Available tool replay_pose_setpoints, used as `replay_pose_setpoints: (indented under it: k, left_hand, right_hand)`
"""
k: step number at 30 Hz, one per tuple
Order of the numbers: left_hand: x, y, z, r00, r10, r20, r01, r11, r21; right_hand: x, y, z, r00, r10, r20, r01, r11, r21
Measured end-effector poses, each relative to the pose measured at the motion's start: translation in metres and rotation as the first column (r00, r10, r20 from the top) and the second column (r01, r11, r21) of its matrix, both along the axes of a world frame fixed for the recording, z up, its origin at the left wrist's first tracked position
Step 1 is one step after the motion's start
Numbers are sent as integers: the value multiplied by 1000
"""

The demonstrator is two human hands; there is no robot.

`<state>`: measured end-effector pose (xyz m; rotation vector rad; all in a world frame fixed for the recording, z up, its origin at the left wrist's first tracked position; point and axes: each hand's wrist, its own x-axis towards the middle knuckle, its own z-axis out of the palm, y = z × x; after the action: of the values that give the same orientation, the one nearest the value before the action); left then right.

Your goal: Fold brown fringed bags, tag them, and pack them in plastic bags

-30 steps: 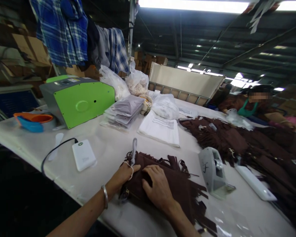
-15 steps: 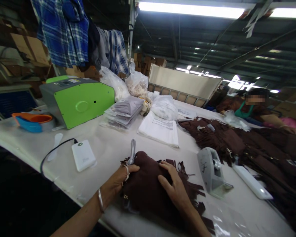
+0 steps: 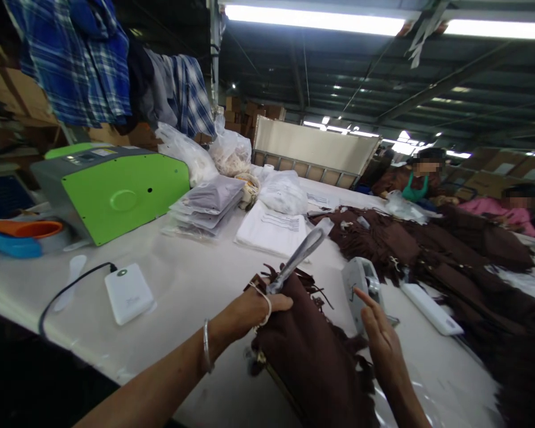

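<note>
A dark brown fringed bag (image 3: 314,351) is tilted up off the near part of the table, with a gold zip along its lower left edge. My left hand (image 3: 261,306) is closed on its upper left corner, thumb lying on the near face. A plastic-wrapped loop strap (image 3: 301,255) sticks up from that corner beside my thumb. To the right, my right hand (image 3: 381,333) is off the bag, fingers stretched out and holding nothing. It is nearest to a grey tape dispenser (image 3: 360,285), partly in front of it.
Many brown fringed bags (image 3: 405,244) lie heaped along the right. A white power bank (image 3: 128,292) with a black cable and a green machine (image 3: 129,193) are on the left. Packed grey pouches (image 3: 214,199) and white printed bags (image 3: 271,232) lie farther back. Co-workers sit beyond the heap.
My left hand has lifted and tilted the brown bag, moving it right. My right hand has left the bag's face and moved right. The view has turned slightly to the right.
</note>
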<state>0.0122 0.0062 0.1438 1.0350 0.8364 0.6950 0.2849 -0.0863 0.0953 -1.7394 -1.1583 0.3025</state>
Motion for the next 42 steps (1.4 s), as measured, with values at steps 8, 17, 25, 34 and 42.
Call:
replay_pose_setpoints:
  k: [8,17,25,34,42]
  left_hand:
    - [-51,11,-89,944,273,-187,-277,961,6]
    - [-106,-2,-79,937,346,-42,-347,938,-23]
    - [-167,-3,-77,847,528,60,-530,848,28]
    - [-230,-27,-93,575,711,-404,-445,686,575]
    - [-210,-20,-85,387,824,-412,95,409,907]
  right_hand:
    - [-90,15,-12,833,365,416,-348,930,-118]
    - [-148,36,-44,492,656,573,-474,753,-456]
    - [-167,78,-34,370,617,695,-480,767,-425]
    - [-166,88,-48,342,684,645,-402,726,-557]
    - [-201,76,-47,274,651,708,-513,721,-465]
